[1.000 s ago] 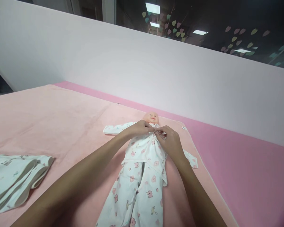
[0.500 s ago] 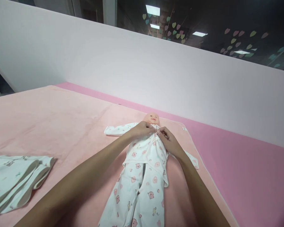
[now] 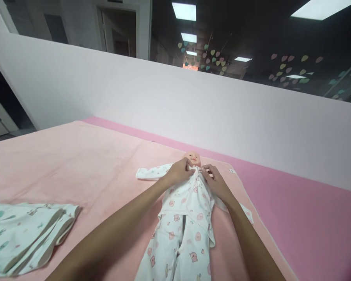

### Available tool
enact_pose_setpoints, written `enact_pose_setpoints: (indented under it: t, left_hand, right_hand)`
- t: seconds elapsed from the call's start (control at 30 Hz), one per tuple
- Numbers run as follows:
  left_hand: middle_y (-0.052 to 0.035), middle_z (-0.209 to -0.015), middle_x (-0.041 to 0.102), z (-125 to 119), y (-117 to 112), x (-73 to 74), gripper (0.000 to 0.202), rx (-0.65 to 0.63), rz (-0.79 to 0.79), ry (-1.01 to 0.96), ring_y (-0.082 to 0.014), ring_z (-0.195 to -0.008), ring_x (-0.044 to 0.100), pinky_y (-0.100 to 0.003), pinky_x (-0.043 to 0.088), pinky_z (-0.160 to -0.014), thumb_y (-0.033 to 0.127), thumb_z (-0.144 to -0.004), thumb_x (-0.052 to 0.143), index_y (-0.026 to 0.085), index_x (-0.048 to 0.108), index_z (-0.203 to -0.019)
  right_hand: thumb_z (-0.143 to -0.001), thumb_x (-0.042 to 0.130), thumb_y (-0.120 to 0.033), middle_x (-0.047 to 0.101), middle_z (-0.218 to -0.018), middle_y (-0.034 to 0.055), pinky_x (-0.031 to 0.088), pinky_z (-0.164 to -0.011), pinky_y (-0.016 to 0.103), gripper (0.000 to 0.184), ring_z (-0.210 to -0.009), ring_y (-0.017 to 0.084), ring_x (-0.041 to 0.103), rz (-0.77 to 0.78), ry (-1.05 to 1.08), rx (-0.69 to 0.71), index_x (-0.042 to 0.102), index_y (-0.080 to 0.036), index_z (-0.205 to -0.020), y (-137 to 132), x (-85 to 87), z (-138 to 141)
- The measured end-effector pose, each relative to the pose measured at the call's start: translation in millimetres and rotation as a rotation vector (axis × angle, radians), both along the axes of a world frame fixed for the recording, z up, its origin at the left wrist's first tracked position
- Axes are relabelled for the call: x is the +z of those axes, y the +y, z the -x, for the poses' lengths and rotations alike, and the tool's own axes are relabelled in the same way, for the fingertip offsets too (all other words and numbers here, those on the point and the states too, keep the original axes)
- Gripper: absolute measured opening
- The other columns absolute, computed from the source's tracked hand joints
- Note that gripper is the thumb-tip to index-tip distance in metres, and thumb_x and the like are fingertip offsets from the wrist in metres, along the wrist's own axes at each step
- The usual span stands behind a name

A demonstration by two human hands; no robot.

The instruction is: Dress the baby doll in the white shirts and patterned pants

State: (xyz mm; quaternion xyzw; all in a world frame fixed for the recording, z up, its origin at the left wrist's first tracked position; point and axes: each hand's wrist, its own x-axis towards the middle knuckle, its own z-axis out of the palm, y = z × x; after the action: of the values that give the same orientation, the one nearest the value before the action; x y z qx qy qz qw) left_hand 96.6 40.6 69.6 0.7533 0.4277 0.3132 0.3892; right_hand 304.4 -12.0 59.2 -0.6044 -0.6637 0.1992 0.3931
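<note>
A baby doll (image 3: pixel 192 157) lies on its back on the pink blanket (image 3: pixel 111 164), head toward the wall. It is dressed in a white printed top (image 3: pixel 181 201) and matching trousers (image 3: pixel 166 242). Both hands are at the top's neckline, just below the doll's chin. My left hand (image 3: pixel 179 171) pinches the collar from the left. Opposite it, my right hand (image 3: pixel 215 179) has its bent fingers closed on the collar's right side. My fingers partly cover the neckline, so its fastening is hard to make out. The sleeves stretch out to both sides.
A folded white printed cloth (image 3: pixel 26 234) lies on the blanket at the left. Past the blanket's right edge is a bright pink surface (image 3: pixel 295 210). A low white wall (image 3: pixel 207 113) runs along the far side, with dark glass (image 3: pixel 251 23) above it.
The camera view has tilted up, so everything sits lower and slightly right. My hands have parted a little at the collar, the fingertips farther from each other.
</note>
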Motion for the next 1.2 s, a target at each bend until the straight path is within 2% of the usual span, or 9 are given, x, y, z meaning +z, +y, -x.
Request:
enact_pose_setpoints:
  t: [0.07,0.17,0.27,0.47,0.57,0.67,0.77,0.97,1.2]
  left_hand:
    - [-0.0027,-0.098,0.069,-2.0,4.1,0.1,0.028,0.024,-0.087,0.053,-0.0187,-0.083,0.065,-0.029,0.047,-0.074,0.037,-0.089,0.063,0.022,0.063,-0.111]
    - [-0.005,-0.11,0.068,-7.1,10.4,1.3,0.019,0.043,-0.15,0.115,-0.02,-0.086,0.066,-0.031,0.047,-0.076,0.037,-0.09,0.061,0.024,0.067,-0.102]
    - [-0.0049,-0.105,0.069,-13.3,15.5,0.0,0.016,0.07,-0.242,0.171,-0.0221,-0.089,0.066,-0.032,0.046,-0.076,0.036,-0.094,0.059,0.024,0.068,-0.097]
    - [-0.004,-0.113,0.07,-16.1,19.2,-2.1,0.019,0.003,-0.429,0.189,-0.0224,-0.093,0.067,-0.032,0.044,-0.076,0.033,-0.1,0.054,0.027,0.069,-0.11]
    - [-0.0041,-0.115,0.069,-13.9,18.4,0.1,0.02,-0.009,-0.431,0.215,-0.0227,-0.095,0.067,-0.032,0.044,-0.078,0.032,-0.101,0.053,0.026,0.071,-0.101]
    - [-0.005,-0.113,0.07,-13.6,18.6,-0.8,0.022,0.005,-0.449,0.22,-0.0227,-0.094,0.067,-0.031,0.044,-0.077,0.03,-0.102,0.051,0.024,0.071,-0.099]
    - [-0.0042,-0.112,0.072,-14.3,20.7,-5.5,0.02,-0.008,-0.46,0.124,-0.0215,-0.094,0.067,-0.03,0.044,-0.078,0.028,-0.102,0.049,0.024,0.069,-0.102]
    - [-0.0005,-0.1,0.077,-14.2,28.1,-13.8,0.018,-0.067,-0.316,-0.067,-0.0177,-0.087,0.068,-0.027,0.046,-0.079,0.031,-0.099,0.057,0.023,0.072,-0.103]
    - [-0.0022,-0.094,0.079,-14.0,31.7,-16.6,0.02,-0.062,-0.164,-0.158,-0.0171,-0.081,0.069,-0.025,0.048,-0.076,0.031,-0.09,0.067,0.019,0.079,-0.099]
  right_hand:
    - [-0.097,0.053,-0.055,0.065,-0.117,0.007,0.05,-0.083,0.035,0.037,-0.098,0.022,0.061,0.014,-0.051,-0.019,0.066,-0.025,-0.113,12.1,2.4,-6.9]
    - [-0.093,0.061,-0.053,0.07,-0.107,0.0063,0.049,-0.079,0.035,0.037,-0.087,0.021,0.062,0.106,-0.108,0.02,0.069,-0.023,-0.113,27.4,4.8,-16.0]
    - [-0.092,0.062,-0.052,0.072,-0.099,0.0042,0.047,-0.075,0.034,0.036,-0.08,0.02,0.059,0.116,-0.14,0.067,0.072,-0.023,-0.111,33.7,5.8,-21.4]
    - [-0.094,0.063,-0.057,0.07,-0.097,0.0002,0.047,-0.076,0.031,0.034,-0.079,0.017,0.059,0.148,-0.01,0.101,0.072,-0.027,-0.107,31.0,3.1,-23.6]
    - [-0.093,0.065,-0.057,0.071,-0.104,0.0017,0.049,-0.078,0.031,0.034,-0.088,0.019,0.061,0.125,0.087,0.076,0.071,-0.026,-0.106,31.3,-2.7,-19.6]
    - [-0.091,0.066,-0.058,0.071,-0.107,0.0029,0.049,-0.072,0.03,0.036,-0.087,0.019,0.06,0.124,0.153,0.056,0.071,-0.025,-0.105,32.3,-7.5,-13.6]
    - [-0.089,0.068,-0.06,0.071,-0.109,0.0036,0.05,-0.071,0.03,0.039,-0.089,0.02,0.06,0.135,0.174,0.044,0.071,-0.025,-0.105,32.6,-9.0,-10.1]
    - [-0.087,0.072,-0.06,0.071,-0.106,0.0036,0.051,-0.077,0.03,0.039,-0.098,0.021,0.063,0.109,0.244,0.063,0.071,-0.024,-0.102,35.0,-11.6,-12.9]
    - [-0.084,0.075,-0.063,0.074,-0.102,0.0042,0.052,-0.076,0.031,0.045,-0.094,0.021,0.066,0.194,0.346,0.068,0.07,-0.023,-0.103,40.1,-20.5,-15.7]
